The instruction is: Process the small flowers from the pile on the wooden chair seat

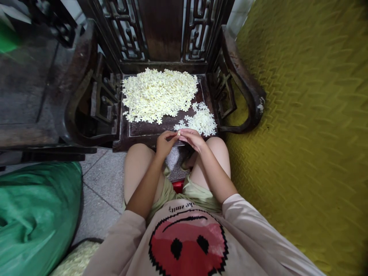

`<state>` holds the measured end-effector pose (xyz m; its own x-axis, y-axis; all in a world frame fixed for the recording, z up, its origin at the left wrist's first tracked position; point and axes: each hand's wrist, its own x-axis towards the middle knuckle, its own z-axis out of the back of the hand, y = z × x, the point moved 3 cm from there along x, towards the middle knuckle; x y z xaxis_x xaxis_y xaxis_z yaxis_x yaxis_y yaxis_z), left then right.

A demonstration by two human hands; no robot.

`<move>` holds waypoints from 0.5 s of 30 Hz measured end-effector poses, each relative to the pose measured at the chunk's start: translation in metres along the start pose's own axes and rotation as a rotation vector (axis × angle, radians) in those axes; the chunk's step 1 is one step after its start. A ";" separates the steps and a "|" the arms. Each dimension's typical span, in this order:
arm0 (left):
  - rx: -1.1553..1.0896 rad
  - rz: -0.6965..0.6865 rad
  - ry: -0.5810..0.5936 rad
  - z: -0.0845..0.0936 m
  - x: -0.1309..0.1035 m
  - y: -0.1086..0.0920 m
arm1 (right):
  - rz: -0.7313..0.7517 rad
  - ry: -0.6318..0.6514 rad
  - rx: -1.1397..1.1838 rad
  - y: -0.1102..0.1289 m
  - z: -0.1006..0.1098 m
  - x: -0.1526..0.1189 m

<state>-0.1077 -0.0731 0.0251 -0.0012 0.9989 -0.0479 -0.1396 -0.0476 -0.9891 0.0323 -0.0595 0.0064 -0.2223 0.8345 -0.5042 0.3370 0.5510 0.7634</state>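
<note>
My left hand (pixel 166 143) and my right hand (pixel 193 138) meet just over the front edge of a dark wooden chair seat (pixel 143 130). Their fingertips pinch together at a small pale flower (pixel 178 133); finer detail there is too small to make out. Behind them, a wide heap of cream-white flowers (pixel 159 94) covers much of the seat. A smaller pile of whiter flowers (pixel 202 120) lies at the seat's front right corner, close to my right hand.
Curved wooden armrests flank the seat, the left armrest (pixel 70 103) and the right armrest (pixel 254 99). A yellow-green textured surface (pixel 304 134) rises on the right. At lower left sits a large green bag (pixel 37 214), with a pale heap (pixel 77 258) beside it.
</note>
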 end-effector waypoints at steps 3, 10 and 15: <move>0.015 -0.036 -0.011 0.001 0.001 -0.001 | 0.021 0.005 0.010 0.001 -0.001 0.000; 0.012 -0.052 -0.041 0.001 0.000 -0.002 | 0.043 0.040 0.030 0.006 -0.006 -0.003; -0.002 -0.045 -0.040 0.001 0.000 -0.002 | 0.049 0.033 0.027 0.008 -0.007 -0.005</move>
<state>-0.1084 -0.0728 0.0272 -0.0341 0.9994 0.0017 -0.1383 -0.0031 -0.9904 0.0296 -0.0591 0.0183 -0.2347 0.8603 -0.4525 0.3724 0.5096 0.7757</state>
